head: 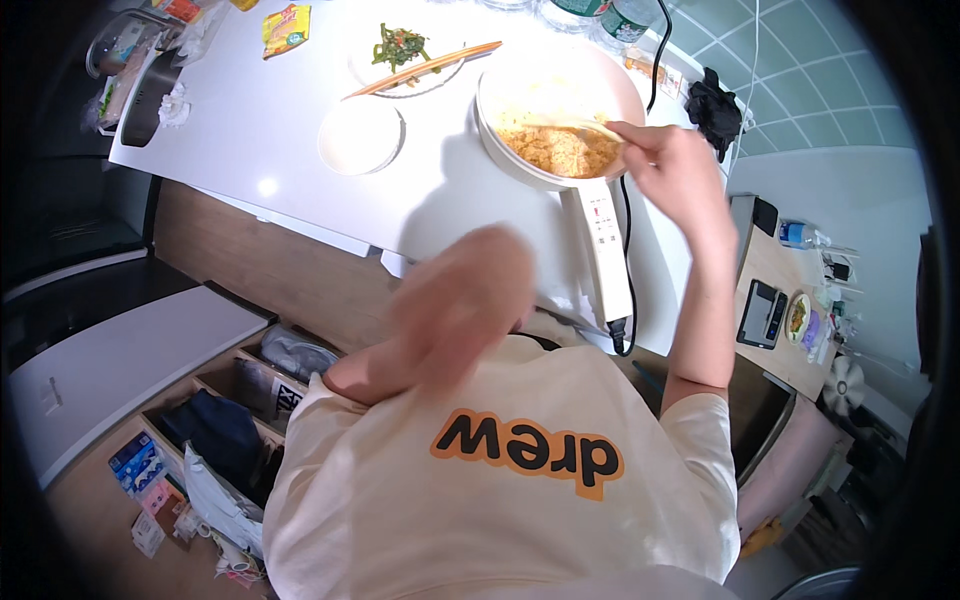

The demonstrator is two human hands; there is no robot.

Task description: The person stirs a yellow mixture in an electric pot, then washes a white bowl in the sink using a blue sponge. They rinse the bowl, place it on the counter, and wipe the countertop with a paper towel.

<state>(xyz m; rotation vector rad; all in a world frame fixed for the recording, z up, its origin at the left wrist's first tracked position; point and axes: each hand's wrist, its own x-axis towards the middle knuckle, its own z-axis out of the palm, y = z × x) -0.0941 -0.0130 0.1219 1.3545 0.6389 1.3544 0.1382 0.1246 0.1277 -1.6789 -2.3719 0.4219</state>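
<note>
A white electric frying pan [521, 169] holds yellow-orange crumbly food, perhaps fried rice [562, 152]; its long handle [606, 259] points towards me. My right hand [667, 169] grips a pale spatula or spoon [581, 124], which is blurred and lies over the food. My left hand [469, 300] is raised in front of my chest, strongly blurred, so its fingers cannot be made out. A white bowl [361, 139] stands left of the pan. Behind it, wooden chopsticks [427, 69] rest across a plate with green vegetables [401, 46].
A yellow packet [286, 31], a crumpled tissue [174, 105] and a sink [148, 97] are at the left. Plastic bottles [626, 22] stand behind the pan. A black cable [630, 300] runs from the handle's end along its right side. An open drawer [225, 382] with bags is at lower left.
</note>
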